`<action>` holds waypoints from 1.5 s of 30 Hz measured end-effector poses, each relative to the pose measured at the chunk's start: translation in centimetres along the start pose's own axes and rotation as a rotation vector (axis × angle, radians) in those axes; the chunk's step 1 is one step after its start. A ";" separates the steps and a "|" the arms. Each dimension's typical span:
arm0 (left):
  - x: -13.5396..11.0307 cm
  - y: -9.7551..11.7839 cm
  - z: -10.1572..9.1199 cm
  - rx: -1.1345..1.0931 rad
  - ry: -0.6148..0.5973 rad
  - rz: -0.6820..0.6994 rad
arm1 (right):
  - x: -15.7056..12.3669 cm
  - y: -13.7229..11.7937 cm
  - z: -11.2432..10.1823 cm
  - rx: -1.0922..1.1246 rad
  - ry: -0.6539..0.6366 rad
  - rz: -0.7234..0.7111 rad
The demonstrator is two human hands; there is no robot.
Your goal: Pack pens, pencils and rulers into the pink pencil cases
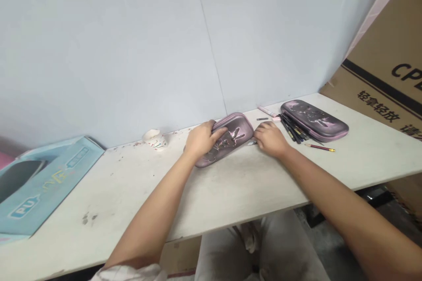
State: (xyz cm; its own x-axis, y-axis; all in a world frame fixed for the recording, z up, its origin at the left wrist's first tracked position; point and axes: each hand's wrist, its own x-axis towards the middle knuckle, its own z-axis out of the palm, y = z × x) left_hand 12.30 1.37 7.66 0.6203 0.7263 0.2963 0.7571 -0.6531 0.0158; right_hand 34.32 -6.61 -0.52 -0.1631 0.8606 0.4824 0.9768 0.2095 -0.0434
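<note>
My left hand [201, 139] grips a dark mauve hard-shell pencil case [227, 142], with its fingers over the case's upper edge. The case lies tilted on the white table [237, 195] and has a raised, glossy pink design. My right hand [270, 139] rests on the tabletop with its fingers loosely curled, just right of the case. Beyond that hand lie a similar pencil case [313, 119] and a bundle of dark pencils [293, 129]. A red-and-black pencil [319, 147], a pink marker [267, 111] and a small black pen part [262, 119] lie nearby.
A stained paper cup [154, 139] stands by the wall left of my hands. A flattened pale blue package [49, 180] lies at the table's left end. A large cardboard box [379, 66] stands beyond the right end, and my grey-trousered legs [260, 246] show below the front edge.
</note>
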 end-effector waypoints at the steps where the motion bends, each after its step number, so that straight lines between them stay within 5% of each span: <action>1: 0.0 0.3 0.1 0.026 -0.013 0.020 | -0.1 0.5 -0.5 -0.061 -0.013 -0.032; 9: -0.3 2.6 0.2 0.110 -0.086 0.217 | 1.9 2.6 -7.6 -0.248 -0.081 -0.345; 13: -1.0 3.4 0.3 0.121 -0.064 0.281 | 5.2 -0.7 -10.0 -0.155 -0.204 -0.540; 17: -1.2 3.7 0.7 0.059 -0.065 0.236 | 7.7 -4.8 -10.2 -0.141 -0.281 -0.711; 21: -1.2 3.8 1.1 0.011 -0.016 0.133 | 7.3 -6.1 -9.4 -0.134 -0.192 -0.520; 25: -1.3 4.0 1.4 0.007 0.047 0.125 | 4.6 -6.3 -7.1 -0.141 -0.010 -0.066; 28: -1.8 4.2 1.5 -0.005 0.070 0.131 | 2.6 -7.1 -4.9 -0.133 0.003 0.152; 35: -3.7 1.2 1.5 -0.094 0.136 0.099 | 0.8 -7.9 -2.8 -0.211 0.159 0.142; 41: -7.1 -4.6 4.4 -0.578 0.131 -0.261 | 0.6 -8.0 -3.1 -0.163 0.154 0.175; 45: -8.2 -4.4 5.9 -0.922 0.064 -0.517 | 0.4 -7.5 -3.8 -0.084 0.094 0.133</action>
State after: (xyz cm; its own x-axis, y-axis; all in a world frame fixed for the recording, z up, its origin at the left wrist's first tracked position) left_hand 5.03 -0.45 -0.49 0.2350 0.9673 0.0959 0.4609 -0.1977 0.8652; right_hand 27.50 -9.62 3.35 -0.0220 0.8303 0.5568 0.9977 0.0537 -0.0406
